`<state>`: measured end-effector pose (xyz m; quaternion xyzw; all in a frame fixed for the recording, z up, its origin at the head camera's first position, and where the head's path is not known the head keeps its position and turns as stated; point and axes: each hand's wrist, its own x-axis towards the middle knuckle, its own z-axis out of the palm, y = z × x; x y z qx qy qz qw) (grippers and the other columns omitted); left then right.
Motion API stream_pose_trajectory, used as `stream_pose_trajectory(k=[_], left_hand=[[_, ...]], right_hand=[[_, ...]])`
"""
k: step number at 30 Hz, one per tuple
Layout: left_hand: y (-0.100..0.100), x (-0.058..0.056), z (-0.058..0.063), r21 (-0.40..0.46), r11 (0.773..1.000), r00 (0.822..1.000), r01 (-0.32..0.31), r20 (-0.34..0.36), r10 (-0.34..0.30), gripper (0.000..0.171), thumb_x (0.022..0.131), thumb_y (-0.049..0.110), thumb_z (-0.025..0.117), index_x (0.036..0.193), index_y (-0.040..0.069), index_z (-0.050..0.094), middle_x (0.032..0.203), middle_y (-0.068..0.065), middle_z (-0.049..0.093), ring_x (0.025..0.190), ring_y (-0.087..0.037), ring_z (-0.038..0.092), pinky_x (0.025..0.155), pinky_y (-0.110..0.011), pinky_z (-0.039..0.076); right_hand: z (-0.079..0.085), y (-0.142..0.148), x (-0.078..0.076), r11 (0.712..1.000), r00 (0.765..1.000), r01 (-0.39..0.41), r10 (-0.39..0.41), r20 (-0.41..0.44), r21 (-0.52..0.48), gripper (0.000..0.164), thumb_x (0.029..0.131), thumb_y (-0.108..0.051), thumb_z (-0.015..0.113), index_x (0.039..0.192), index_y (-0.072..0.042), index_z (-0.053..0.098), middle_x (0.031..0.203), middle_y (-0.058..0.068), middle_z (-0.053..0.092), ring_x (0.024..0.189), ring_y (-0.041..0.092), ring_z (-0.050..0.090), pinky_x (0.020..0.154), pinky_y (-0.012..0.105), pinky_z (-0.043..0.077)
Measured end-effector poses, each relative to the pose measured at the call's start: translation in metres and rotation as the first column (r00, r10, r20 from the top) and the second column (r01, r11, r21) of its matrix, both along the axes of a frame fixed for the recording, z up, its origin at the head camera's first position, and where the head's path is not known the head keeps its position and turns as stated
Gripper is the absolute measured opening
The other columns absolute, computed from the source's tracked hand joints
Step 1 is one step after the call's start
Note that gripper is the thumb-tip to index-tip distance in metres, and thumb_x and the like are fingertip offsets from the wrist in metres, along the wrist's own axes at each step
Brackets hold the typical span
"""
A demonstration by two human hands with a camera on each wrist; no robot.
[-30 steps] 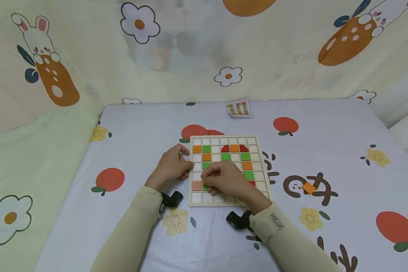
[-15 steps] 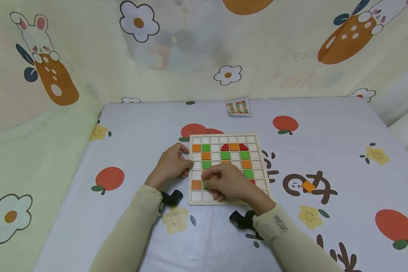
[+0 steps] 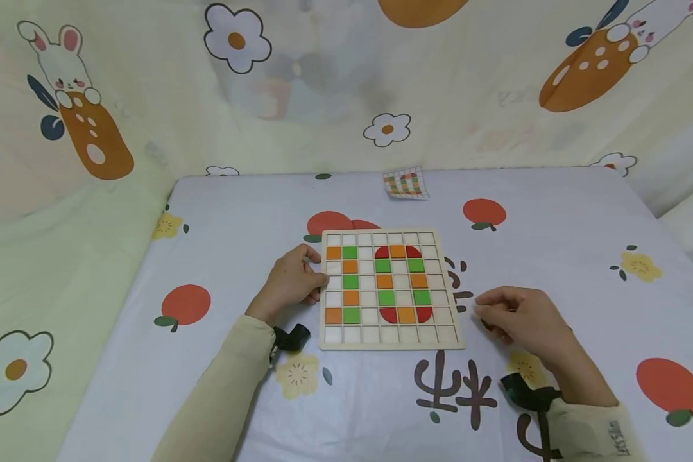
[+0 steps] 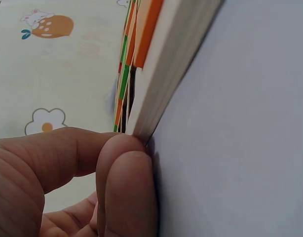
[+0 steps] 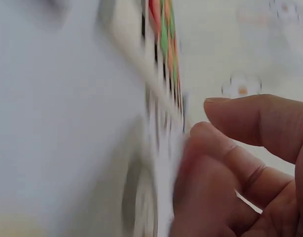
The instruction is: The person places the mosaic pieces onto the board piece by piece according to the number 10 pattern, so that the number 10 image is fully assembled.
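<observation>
A square wooden grid board (image 3: 362,333) lies on the table with orange and green square tiles and red rounded tiles in its cells. My left hand (image 3: 291,276) grips the board's left edge; in the left wrist view its thumb and fingers (image 4: 129,192) meet at that edge. To the right of the board, my right hand (image 3: 528,321) is above the cloth with fingers loosely bent. The right wrist view shows a gap between its thumb and fingers (image 5: 230,158), with nothing held. The loose orange tile seen earlier on that side is hidden behind this hand.
A small printed card (image 3: 406,184) with a coloured grid pattern stands behind the board, near the table's back edge. The printed tablecloth (image 3: 242,218) covers the table, and a patterned curtain (image 3: 323,83) hangs behind it.
My right hand has left the lower left part of the board and moved right, uncovering the tiles there. My left hand has stayed at the board's left edge.
</observation>
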<state>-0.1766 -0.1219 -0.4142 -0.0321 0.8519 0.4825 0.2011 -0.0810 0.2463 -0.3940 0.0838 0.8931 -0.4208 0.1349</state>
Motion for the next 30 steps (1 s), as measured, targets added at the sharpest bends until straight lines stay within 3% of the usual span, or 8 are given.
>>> stream_pose_trajectory(k=[4, 8, 11, 16, 19, 24, 30], left_hand=[[-0.001, 0.000, -0.001, -0.007, 1.000, 1.000, -0.003, -0.003, 0.003, 0.035, 0.093, 0.012, 0.074, 0.122, 0.008, 0.055, 0.084, -0.011, 0.062, 0.056, -0.017, 0.066, 0.054, -0.025, 0.059], [-0.003, 0.000, -0.001, -0.003, 1.000, 1.000, -0.005, -0.003, 0.005, 0.035, 0.093, 0.011, 0.074, 0.122, 0.008, 0.055, 0.085, -0.011, 0.062, 0.057, -0.017, 0.066, 0.055, -0.025, 0.059], [-0.003, 0.000, 0.000, 0.003, 1.000, 1.000, -0.004, -0.001, 0.004, 0.036, 0.093, 0.011, 0.074, 0.123, 0.007, 0.055, 0.086, -0.011, 0.061, 0.057, -0.017, 0.066, 0.055, -0.025, 0.059], [-0.003, 0.000, 0.000, 0.013, 1.000, 1.000, -0.001, 0.001, 0.001, 0.036, 0.093, 0.010, 0.074, 0.123, 0.007, 0.055, 0.086, -0.011, 0.061, 0.057, -0.016, 0.066, 0.055, -0.025, 0.059], [-0.002, 0.000, -0.002, 0.018, 1.000, 1.000, -0.001, 0.000, 0.001, 0.035, 0.093, 0.010, 0.074, 0.123, 0.007, 0.055, 0.086, -0.011, 0.062, 0.057, -0.016, 0.066, 0.055, -0.026, 0.059], [-0.002, 0.001, -0.002, 0.023, 1.000, 1.000, -0.001, -0.008, 0.001, 0.036, 0.093, 0.010, 0.074, 0.123, 0.007, 0.055, 0.086, -0.011, 0.061, 0.057, -0.016, 0.066, 0.055, -0.025, 0.059], [-0.001, 0.001, -0.002, 0.020, 1.000, 1.000, 0.001, -0.009, 0.000, 0.036, 0.093, 0.011, 0.074, 0.123, 0.007, 0.055, 0.087, -0.011, 0.061, 0.057, -0.016, 0.066, 0.055, -0.025, 0.059]], right_hand=[[-0.005, 0.033, 0.012, 0.986, 0.996, 0.092, -0.088, -0.028, 0.137, 0.032, 0.097, -0.027, 0.072, 0.115, 0.000, 0.074, 0.083, 0.008, 0.066, 0.070, 0.019, 0.054, 0.052, 0.029, 0.047], [-0.008, 0.049, 0.017, 0.957, 0.991, 0.135, -0.127, -0.046, 0.256, 0.033, 0.094, -0.027, 0.076, 0.113, 0.000, 0.073, 0.079, 0.007, 0.062, 0.071, 0.021, 0.051, 0.052, 0.029, 0.040], [-0.009, 0.053, 0.016, 0.947, 0.991, 0.135, -0.132, -0.030, 0.292, 0.034, 0.091, -0.025, 0.078, 0.112, 0.001, 0.071, 0.075, 0.006, 0.054, 0.072, 0.023, 0.050, 0.053, 0.030, 0.036], [-0.010, 0.051, 0.016, 0.943, 0.991, 0.135, -0.130, -0.037, 0.304, 0.030, 0.089, -0.020, 0.080, 0.107, 0.001, 0.070, 0.080, 0.006, 0.060, 0.076, 0.024, 0.053, 0.055, 0.028, 0.040], [-0.010, 0.049, 0.016, 0.955, 0.990, 0.143, -0.139, -0.034, 0.261, 0.028, 0.089, -0.019, 0.080, 0.107, 0.001, 0.070, 0.084, 0.006, 0.068, 0.078, 0.023, 0.058, 0.057, 0.027, 0.047], [-0.011, 0.045, 0.013, 0.989, 0.993, 0.120, -0.120, -0.010, 0.084, 0.029, 0.093, -0.017, 0.077, 0.112, 0.005, 0.069, 0.090, 0.007, 0.074, 0.073, 0.017, 0.066, 0.061, 0.026, 0.059], [-0.013, 0.033, 0.007, 0.992, 0.997, 0.078, -0.077, 0.014, -0.101, 0.030, 0.096, -0.013, 0.074, 0.116, 0.009, 0.069, 0.103, 0.014, 0.074, 0.074, 0.016, 0.071, 0.067, 0.029, 0.063]])
